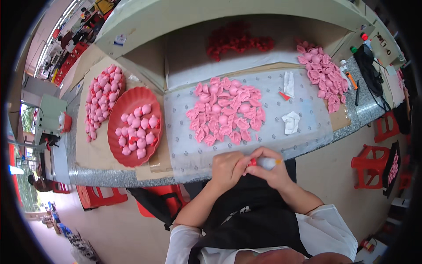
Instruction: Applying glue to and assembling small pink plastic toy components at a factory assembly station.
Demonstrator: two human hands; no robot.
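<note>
Just past the table's front edge, my two hands meet. The fingers of my left hand (227, 169) are closed in a pinch; what they hold is mostly hidden. My right hand (276, 177) is curled round a small translucent bottle (265, 163) with a yellowish end. A small red piece (252, 162) shows between the hands; I cannot tell whether it belongs to the bottle. Beyond them, many pink shell-shaped pieces (225, 112), some with round balls, lie on white patterned paper (180, 152).
To the left stands a red scalloped tray (115, 147) of pink balls, beside a heap of pink balls (103, 99). Pink pieces (323, 79) pile up at right, near pens (351, 80). Crumpled tissue (290, 122) lies on the paper. Red parts (237, 42) sit inside the grey booth (220, 13).
</note>
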